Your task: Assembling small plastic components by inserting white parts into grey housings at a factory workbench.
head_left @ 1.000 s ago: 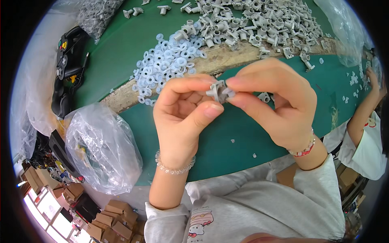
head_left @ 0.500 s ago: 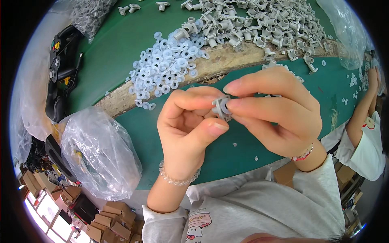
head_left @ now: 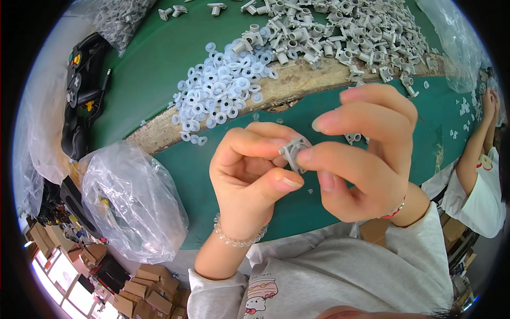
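Note:
My left hand (head_left: 245, 178) pinches a small grey plastic part (head_left: 294, 154) between thumb and fingers, with the flat square face of the part turned to the right. Against that face rests the index fingertip of my right hand (head_left: 366, 154); its other fingers are spread and its thumb stands apart from the part. The fingertip hides the middle of the face, so whether a silicone piece sits there I cannot tell. Beyond my left hand lies a heap of translucent bluish silicone pads (head_left: 220, 87) with dark centres. Many more grey plastic parts (head_left: 350, 32) are piled at the back.
A worn wooden strip (head_left: 308, 77) crosses the green table (head_left: 249, 215). At the left are a crumpled clear bag (head_left: 133, 202) and black game controllers (head_left: 79, 90). Cardboard boxes (head_left: 151, 287) stand lower left. Another person's arm (head_left: 475, 141) is at the far right.
My right thumb has come away from the grey part and its fingers have spread, leaving the index fingertip on the face. The translucent piece seen at my right fingertips is now hidden.

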### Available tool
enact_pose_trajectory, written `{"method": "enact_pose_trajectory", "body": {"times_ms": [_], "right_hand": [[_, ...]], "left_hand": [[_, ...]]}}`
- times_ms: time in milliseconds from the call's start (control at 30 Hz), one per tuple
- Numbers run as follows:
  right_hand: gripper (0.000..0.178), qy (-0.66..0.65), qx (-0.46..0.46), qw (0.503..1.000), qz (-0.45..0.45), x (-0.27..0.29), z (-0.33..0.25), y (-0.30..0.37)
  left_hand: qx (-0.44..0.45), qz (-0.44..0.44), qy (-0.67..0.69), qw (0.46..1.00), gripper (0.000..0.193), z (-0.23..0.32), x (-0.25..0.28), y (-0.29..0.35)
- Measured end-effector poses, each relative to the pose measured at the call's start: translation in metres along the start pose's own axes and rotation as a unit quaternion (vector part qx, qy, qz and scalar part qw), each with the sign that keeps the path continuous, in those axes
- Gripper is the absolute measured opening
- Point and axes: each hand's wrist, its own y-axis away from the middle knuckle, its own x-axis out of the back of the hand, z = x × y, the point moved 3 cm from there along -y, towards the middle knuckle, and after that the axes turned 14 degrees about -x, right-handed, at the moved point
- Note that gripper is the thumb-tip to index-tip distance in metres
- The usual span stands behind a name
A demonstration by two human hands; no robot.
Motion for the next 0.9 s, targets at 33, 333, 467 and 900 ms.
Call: {"method": "enact_pose_trajectory", "body": {"times_ms": [33,333,467,900], "right_hand": [[0.025,0.032,-0.005,0.999,0.003,0.000,-0.003,0.001],[0.027,0.036,-0.051,0.998,-0.021,0.002,-0.007,0.005],[0.029,0.109,-0.013,0.994,0.019,-0.004,-0.012,0.006],[0.031,0.117,-0.044,0.991,0.050,-0.006,-0.020,0.013]], "left_hand": [[-0.001,0.001,-0.001,1.000,0.030,0.001,0.001,0.000],[-0.036,-0.028,-0.019,0.999,0.030,0.003,-0.002,0.000],[-0.064,-0.019,-0.009,0.998,0.031,0.003,-0.004,-0.004],[-0.065,-0.010,-0.008,0.998,0.034,0.008,-0.005,-0.003]]}}
